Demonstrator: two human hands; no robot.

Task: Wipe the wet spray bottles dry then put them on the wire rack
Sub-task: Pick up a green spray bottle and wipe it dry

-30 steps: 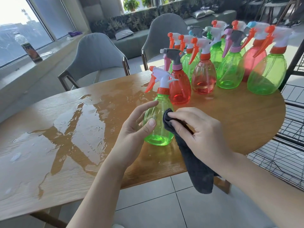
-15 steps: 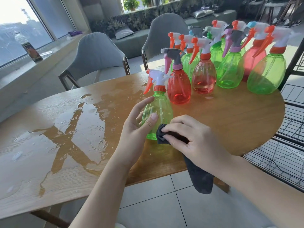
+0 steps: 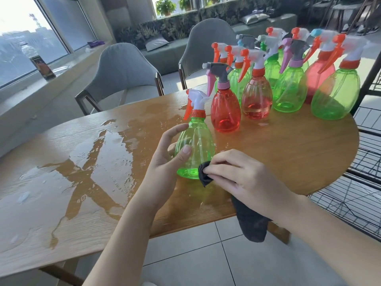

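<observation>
A green spray bottle (image 3: 195, 141) with a white head and orange trigger stands upright on the wooden table (image 3: 288, 153), near its front edge. My left hand (image 3: 165, 162) holds the bottle's left side, thumb on the front and fingers round the back. My right hand (image 3: 237, 176) grips a dark grey cloth (image 3: 250, 219) and presses a bunched corner against the bottle's lower right side. The rest of the cloth hangs off the table edge. Several more red and green spray bottles (image 3: 288, 83) stand clustered at the table's far right.
A wide puddle (image 3: 82, 162) covers the table's left half. The black wire rack (image 3: 354, 195) stands to the right of the table, lower than its top. Two grey chairs (image 3: 123, 73) sit behind the table. A dark bottle (image 3: 42, 65) stands on the window sill.
My right hand with the cloth slid from the bottle's middle down to its base. The bottle turned a little in my left hand.
</observation>
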